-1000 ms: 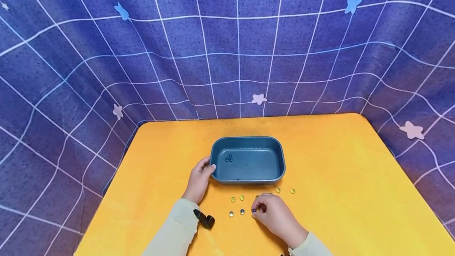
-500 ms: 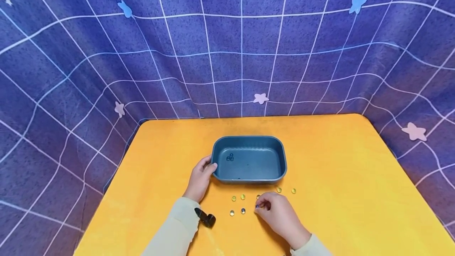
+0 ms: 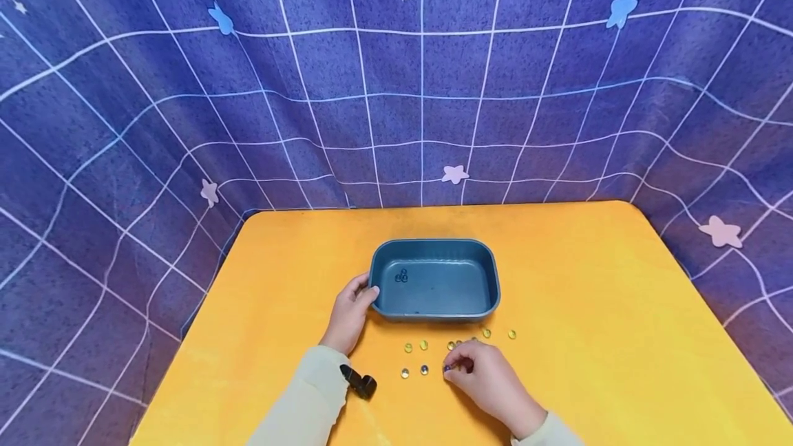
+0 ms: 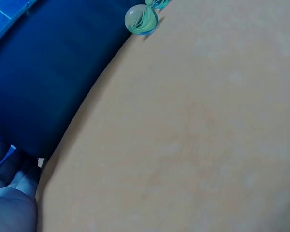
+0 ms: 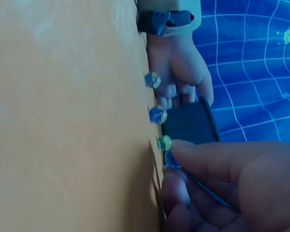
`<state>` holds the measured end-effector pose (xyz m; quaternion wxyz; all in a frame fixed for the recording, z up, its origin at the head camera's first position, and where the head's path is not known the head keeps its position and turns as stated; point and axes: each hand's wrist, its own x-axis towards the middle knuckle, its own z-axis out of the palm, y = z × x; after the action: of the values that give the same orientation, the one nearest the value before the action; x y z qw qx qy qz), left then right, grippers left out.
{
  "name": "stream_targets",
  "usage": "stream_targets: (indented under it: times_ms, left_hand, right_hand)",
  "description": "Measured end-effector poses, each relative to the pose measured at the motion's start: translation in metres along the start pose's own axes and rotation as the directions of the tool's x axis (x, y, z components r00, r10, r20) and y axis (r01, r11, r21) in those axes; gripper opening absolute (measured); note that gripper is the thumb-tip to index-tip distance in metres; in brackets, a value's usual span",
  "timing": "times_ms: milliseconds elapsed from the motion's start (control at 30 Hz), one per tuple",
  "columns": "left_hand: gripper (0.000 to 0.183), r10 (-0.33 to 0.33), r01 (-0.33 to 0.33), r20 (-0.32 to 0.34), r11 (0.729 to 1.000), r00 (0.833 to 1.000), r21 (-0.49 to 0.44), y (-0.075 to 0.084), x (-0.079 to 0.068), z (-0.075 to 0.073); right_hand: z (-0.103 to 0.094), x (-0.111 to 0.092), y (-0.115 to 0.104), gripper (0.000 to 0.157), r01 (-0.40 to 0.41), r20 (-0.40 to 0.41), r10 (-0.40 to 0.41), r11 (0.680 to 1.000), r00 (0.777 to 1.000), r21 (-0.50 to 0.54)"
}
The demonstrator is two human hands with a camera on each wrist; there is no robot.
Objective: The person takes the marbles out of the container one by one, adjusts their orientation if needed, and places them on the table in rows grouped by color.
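Your left hand [image 3: 350, 314] grips blue tray [image 3: 434, 312] corner. Your right hand [image 3: 486, 378] pinches blue marble [image 5: 171, 159] on tabletop [image 3: 588, 308], loose marbles [image 3: 414, 358] just beside.

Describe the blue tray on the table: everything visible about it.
The tray is a dark blue, rounded-rectangle container with a rolled rim and shallow sloping walls; it looks like plastic or coated metal. It sits flat and upright near the middle of the yellow table. A few small dark marbles lie together in its near-left part; the rest of the floor is bare. The left hand holds its near-left corner, thumb on the rim. More marbles lie on the table just in front of it.
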<state>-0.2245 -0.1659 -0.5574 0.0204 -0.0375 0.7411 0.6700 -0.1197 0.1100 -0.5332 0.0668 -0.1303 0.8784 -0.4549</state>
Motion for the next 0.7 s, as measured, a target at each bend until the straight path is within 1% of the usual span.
stream_targets:
  times_ms: [133,367,467,567,633,700]
  left_hand:
    - [0.042,-0.004,0.004,0.004,1.0,1.0,-0.015,-0.001,0.0,0.002]
    - [0.041,-0.013,0.013,-0.006,1.0,1.0,-0.009,0.001,-0.001,0.002]
    - [0.04,-0.015,0.015,-0.016,1.0,1.0,0.0,0.003,-0.003,0.002]
    - [0.041,-0.008,0.008,-0.012,1.0,1.0,0.008,0.004,-0.004,0.001]
    - [0.042,-0.009,0.009,-0.008,1.0,1.0,0.009,0.005,-0.005,0.001]
    - [0.042,-0.007,0.008,-0.007,1.0,1.0,0.015,0.004,-0.004,0.001]
  right_hand:
    - [0.002,0.001,0.001,0.014,0.006,0.021,-0.005,1.0,1.0,-0.026]
    - [0.003,0.003,0.0,0.016,0.025,0.008,-0.024,0.996,1.0,-0.082]
    - [0.003,0.003,-0.001,0.015,0.015,0.005,-0.015,0.996,1.0,-0.087]
    - [-0.001,0.003,-0.003,0.015,-0.014,-0.034,0.011,0.997,0.999,-0.08]
    - [-0.007,0.004,-0.004,0.014,-0.035,-0.085,0.03,0.997,0.996,-0.061]
    - [-0.018,0.006,-0.006,0.013,-0.039,-0.144,0.035,0.999,0.989,-0.022]
